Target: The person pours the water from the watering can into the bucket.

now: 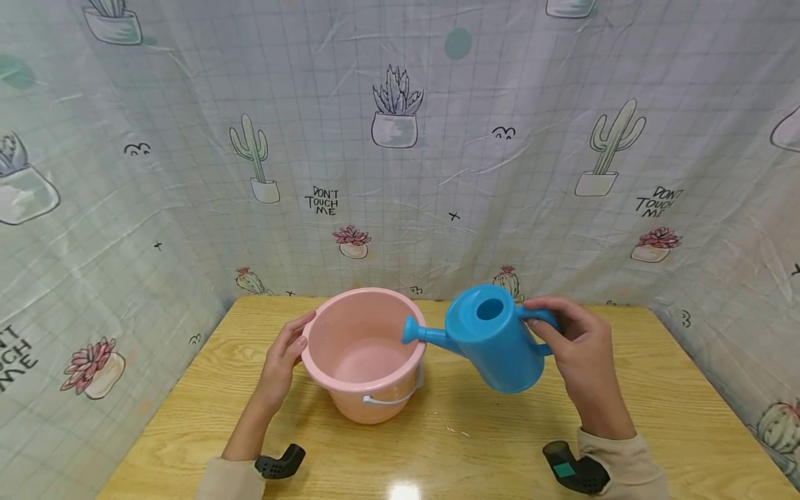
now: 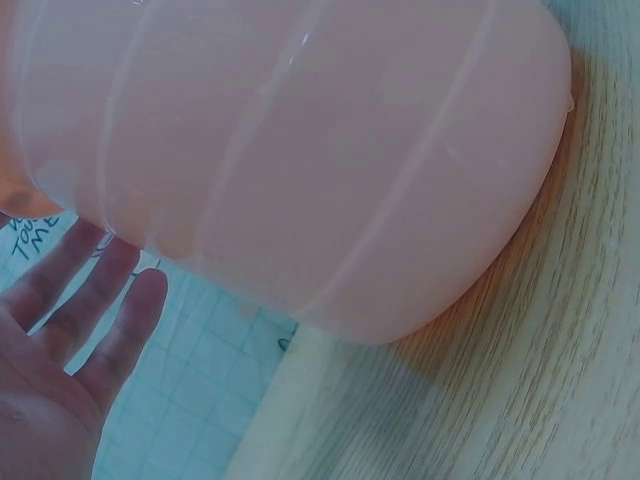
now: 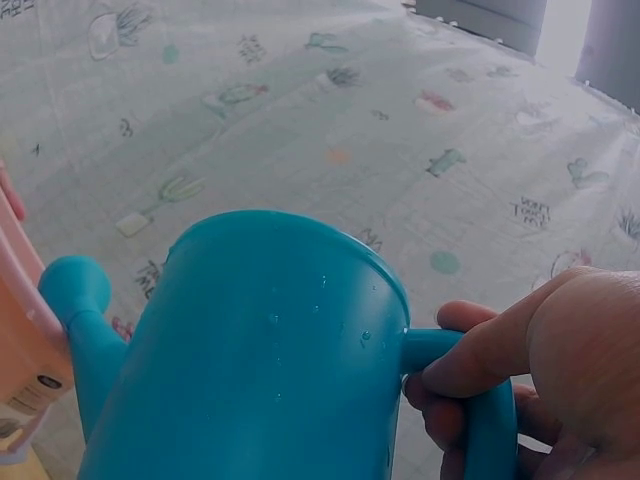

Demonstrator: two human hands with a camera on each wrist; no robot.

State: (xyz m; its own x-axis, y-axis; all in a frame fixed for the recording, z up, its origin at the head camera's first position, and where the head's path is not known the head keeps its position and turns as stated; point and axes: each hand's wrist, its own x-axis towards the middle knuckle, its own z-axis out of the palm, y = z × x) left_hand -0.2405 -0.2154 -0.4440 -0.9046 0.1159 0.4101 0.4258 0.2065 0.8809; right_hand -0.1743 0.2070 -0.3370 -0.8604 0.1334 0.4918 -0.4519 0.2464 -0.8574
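Note:
A pink bucket (image 1: 369,399) with a white handle (image 1: 394,401) stands on the wooden table. At its left side, my left hand (image 1: 284,354) touches the bucket just by the rim. Its fingers (image 2: 125,335) are nearly straight against the outer wall in the left wrist view. My right hand (image 1: 578,344) grips the loop handle of a blue watering can (image 1: 500,354), its fingers curled round the upper part. The can tilts toward the bucket, and the spout's end (image 1: 412,330) overlaps the bucket's right rim. Water drops cling to the can's wall in the right wrist view.
The wooden table (image 1: 475,465) carries a few small wet spots (image 1: 459,432) right of the bucket. A cactus-print curtain (image 1: 437,173) encloses the back and sides. Black devices (image 1: 281,464) are worn at both wrists.

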